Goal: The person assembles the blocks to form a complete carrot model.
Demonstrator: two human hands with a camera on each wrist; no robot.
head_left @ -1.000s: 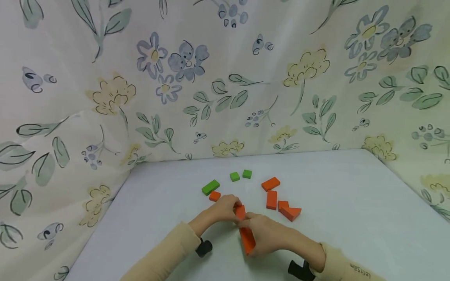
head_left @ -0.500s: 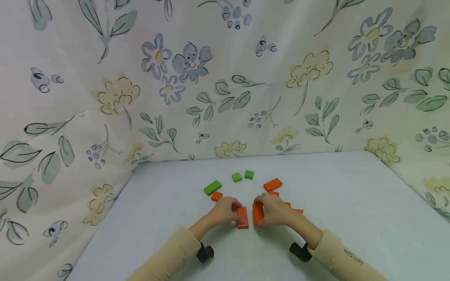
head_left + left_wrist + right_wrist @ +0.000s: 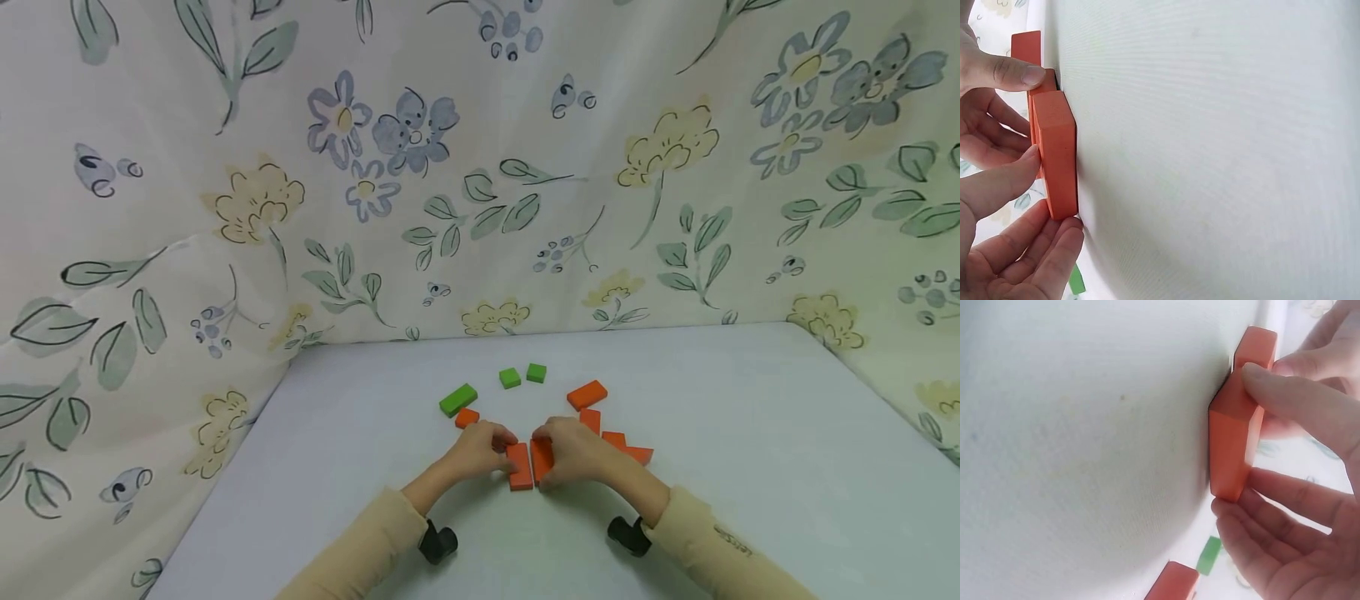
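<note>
Two orange blocks lie side by side on the white table, long sides facing across a very narrow gap. My left hand holds the left orange block between thumb and fingers. In the left wrist view its fingertips touch the end of that block. The right orange block is pinched by my right hand, whose fingers partly cover it. Seen from the right wrist, the thumb lies on one end of this block and the fingertips reach the other.
Beyond my left hand are a small orange block and a longer green block. Two small green blocks sit farther back. Several orange pieces, including a long block, lie behind my right hand. A floral curtain hangs behind the table.
The right hand shifted away from me with its orange block, then left, closing the gap to the left block. The left hand has stayed on its block, nearly still.
</note>
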